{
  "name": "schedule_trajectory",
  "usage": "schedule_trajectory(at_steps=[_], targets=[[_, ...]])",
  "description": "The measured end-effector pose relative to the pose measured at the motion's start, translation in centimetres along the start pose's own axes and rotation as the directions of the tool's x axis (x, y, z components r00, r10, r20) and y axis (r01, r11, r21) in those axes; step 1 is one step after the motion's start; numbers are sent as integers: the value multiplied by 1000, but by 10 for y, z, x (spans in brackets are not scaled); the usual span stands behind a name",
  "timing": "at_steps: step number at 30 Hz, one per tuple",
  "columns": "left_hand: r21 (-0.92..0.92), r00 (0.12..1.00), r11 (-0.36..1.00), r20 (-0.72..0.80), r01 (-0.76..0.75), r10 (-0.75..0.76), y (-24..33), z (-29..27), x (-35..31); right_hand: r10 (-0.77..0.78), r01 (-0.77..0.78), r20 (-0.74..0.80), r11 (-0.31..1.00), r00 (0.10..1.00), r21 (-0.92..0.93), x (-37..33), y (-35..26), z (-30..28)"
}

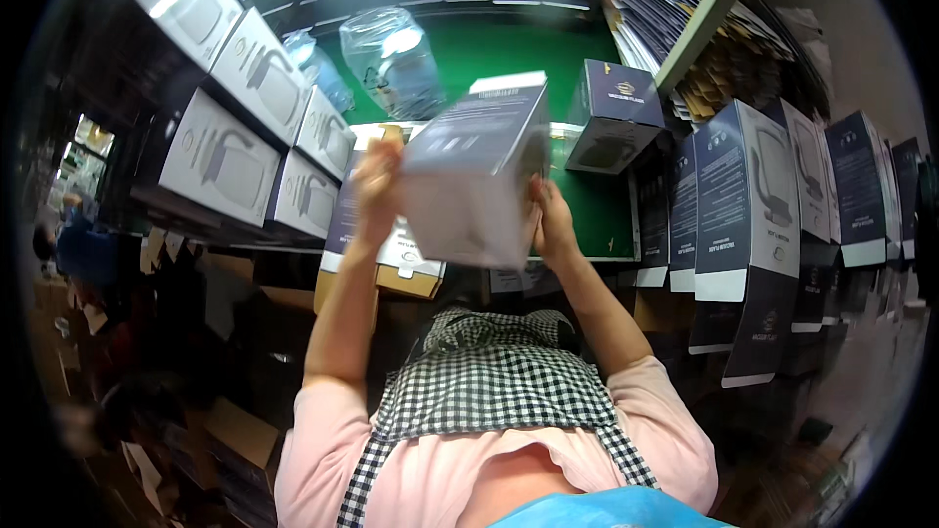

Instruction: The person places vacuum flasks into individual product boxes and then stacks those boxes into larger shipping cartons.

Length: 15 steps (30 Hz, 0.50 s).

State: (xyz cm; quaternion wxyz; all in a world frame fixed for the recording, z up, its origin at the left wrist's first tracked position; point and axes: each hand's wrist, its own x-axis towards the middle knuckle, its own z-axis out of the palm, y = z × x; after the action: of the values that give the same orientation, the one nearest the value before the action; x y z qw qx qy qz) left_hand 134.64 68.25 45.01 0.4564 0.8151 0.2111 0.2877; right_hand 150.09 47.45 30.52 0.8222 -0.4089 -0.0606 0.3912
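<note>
My left hand (378,186) and my right hand (553,220) grip a dark blue and white printed carton (469,152) from its two sides, in front of my chest. It is tilted and slightly smeared by motion, and a white flap (509,83) sticks out at its far end. Fingers of both hands press against its walls, partly hidden behind it. Below my left hand lie flat printed cartons (406,279) with brown inner sides. A closed blue carton (618,112) stands on the green worktop (597,210) to the right of the held one.
White and blue cartons (220,161) are stacked at the left. Two flasks in clear plastic bags (391,64) stand at the back of the worktop. Folded cartons (743,205) line the right side, below a metal post (704,15) and a pile of flat cardboard (675,0).
</note>
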Motion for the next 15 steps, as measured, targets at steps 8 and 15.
schedule_trajectory(at_steps=[8, 15], targets=[[-267, 855, 923, 506, 278, -112, -155, 80, -27, -367, 221, 99, 307, 925, -926, -67, 8, -68], [67, 635, 995, 772, -73, -6, -172, 313, 54, -587, 114, -246, 508, 771, -854, -33, -6, -237]])
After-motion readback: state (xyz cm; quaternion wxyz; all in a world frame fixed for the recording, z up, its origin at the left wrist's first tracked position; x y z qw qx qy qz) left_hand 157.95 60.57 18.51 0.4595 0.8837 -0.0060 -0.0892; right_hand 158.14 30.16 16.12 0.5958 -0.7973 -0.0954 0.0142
